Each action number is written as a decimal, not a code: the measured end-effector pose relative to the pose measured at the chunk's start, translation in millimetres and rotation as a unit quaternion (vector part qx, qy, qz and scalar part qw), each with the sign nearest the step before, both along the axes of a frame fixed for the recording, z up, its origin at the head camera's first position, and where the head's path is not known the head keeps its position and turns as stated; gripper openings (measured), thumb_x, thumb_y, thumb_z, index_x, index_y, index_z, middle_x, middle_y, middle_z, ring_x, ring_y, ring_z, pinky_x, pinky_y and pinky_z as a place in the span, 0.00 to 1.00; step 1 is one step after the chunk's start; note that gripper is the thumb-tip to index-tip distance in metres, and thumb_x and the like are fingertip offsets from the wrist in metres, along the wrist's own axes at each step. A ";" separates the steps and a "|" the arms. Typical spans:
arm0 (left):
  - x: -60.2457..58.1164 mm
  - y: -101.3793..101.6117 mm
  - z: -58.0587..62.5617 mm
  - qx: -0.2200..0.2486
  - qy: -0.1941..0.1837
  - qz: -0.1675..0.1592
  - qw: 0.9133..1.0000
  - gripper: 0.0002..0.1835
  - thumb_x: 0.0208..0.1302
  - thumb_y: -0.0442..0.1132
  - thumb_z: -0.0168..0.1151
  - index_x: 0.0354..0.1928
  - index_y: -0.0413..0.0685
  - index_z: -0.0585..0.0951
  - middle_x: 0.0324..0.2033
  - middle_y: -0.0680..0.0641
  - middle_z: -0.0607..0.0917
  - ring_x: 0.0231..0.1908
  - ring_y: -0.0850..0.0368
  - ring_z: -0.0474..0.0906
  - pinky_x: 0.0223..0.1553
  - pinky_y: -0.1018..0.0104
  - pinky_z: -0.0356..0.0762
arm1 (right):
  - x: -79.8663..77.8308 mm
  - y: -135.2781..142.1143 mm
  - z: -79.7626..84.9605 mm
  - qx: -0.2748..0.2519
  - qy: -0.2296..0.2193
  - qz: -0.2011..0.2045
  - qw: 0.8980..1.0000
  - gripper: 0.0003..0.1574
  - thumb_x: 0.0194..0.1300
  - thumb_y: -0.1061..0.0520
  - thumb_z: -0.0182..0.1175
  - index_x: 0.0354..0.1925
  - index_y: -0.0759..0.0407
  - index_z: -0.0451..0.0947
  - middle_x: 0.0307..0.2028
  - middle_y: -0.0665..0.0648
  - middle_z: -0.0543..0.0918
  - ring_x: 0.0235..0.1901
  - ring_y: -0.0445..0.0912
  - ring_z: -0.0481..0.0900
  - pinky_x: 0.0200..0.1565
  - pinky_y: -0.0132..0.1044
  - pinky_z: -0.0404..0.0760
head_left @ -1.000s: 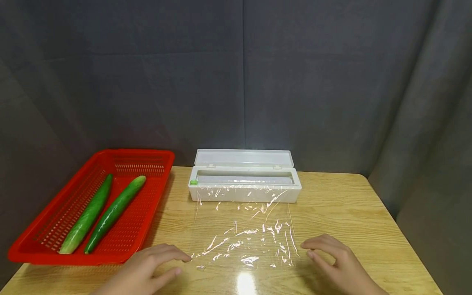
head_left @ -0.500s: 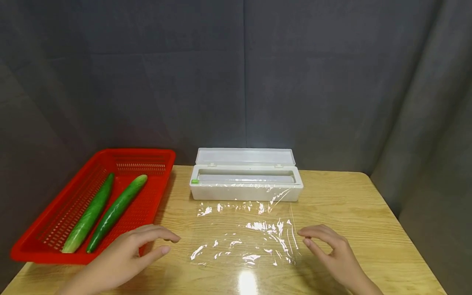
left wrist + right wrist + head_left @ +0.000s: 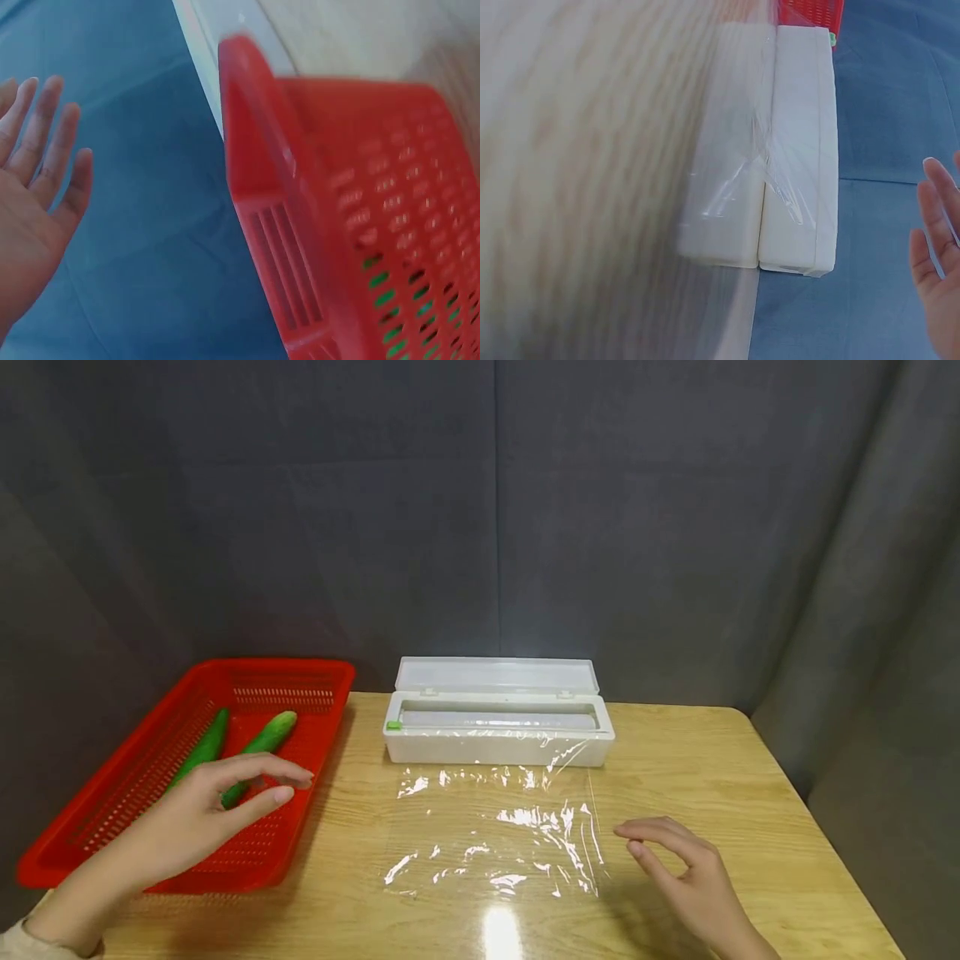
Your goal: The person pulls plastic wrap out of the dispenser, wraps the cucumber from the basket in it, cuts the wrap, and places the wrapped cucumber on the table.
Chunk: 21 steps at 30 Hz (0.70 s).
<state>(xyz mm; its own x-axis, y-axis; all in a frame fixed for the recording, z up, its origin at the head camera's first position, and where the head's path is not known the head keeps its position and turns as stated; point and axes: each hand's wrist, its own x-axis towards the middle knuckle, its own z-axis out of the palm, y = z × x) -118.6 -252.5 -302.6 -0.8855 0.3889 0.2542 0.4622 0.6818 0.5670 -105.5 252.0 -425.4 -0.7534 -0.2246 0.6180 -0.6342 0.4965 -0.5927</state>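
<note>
Lying in a red plastic basket with many small holes [image 3: 217, 881], at the left, are two long green cucumbers [image 3: 276, 729]. Both slant, their far ends pointing right. The left hand [image 3: 198, 806] hangs over the basket, thumb and fingers apart, holding nothing. It hides the cucumbers' near ends; the far ends show beyond it. This hand is much nearer to them than the right one. In the middle, a clear, shiny plastic sheet [image 3: 480, 852] runs from a long white box [image 3: 495, 748] over the yellow wooden table [image 3: 735, 793]. The right hand [image 3: 690, 872] is just beside the sheet's right edge, thumb and pointing finger close together, seeming to hold nothing.
</note>
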 end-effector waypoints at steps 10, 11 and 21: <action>-36.2 -29.2 12.7 0.031 -0.005 0.059 0.998 0.12 0.72 0.44 0.60 0.54 0.62 0.83 0.48 0.55 0.85 0.46 0.63 0.76 0.44 0.72 0.72 | 2.0 0.6 1.7 -0.016 -0.032 -0.010 0.999 0.19 0.61 0.75 0.63 0.47 0.60 0.84 0.46 0.50 0.86 0.51 0.37 0.79 0.53 0.23 0.73; -40.0 -30.9 14.3 0.037 -0.006 0.067 0.997 0.12 0.71 0.45 0.60 0.54 0.61 0.83 0.49 0.55 0.85 0.46 0.62 0.76 0.44 0.74 0.72 | 2.2 0.5 2.1 -0.017 -0.037 -0.011 0.999 0.19 0.61 0.75 0.63 0.47 0.59 0.84 0.46 0.49 0.86 0.51 0.36 0.79 0.53 0.23 0.73; -80.8 -61.4 20.2 -0.012 -0.062 0.088 0.994 0.17 0.73 0.50 0.57 0.57 0.52 0.81 0.51 0.49 0.83 0.46 0.63 0.78 0.44 0.72 0.75 | 5.3 0.9 1.5 -0.029 -0.057 -0.014 0.998 0.20 0.63 0.74 0.61 0.47 0.54 0.85 0.46 0.49 0.86 0.51 0.37 0.79 0.53 0.23 0.74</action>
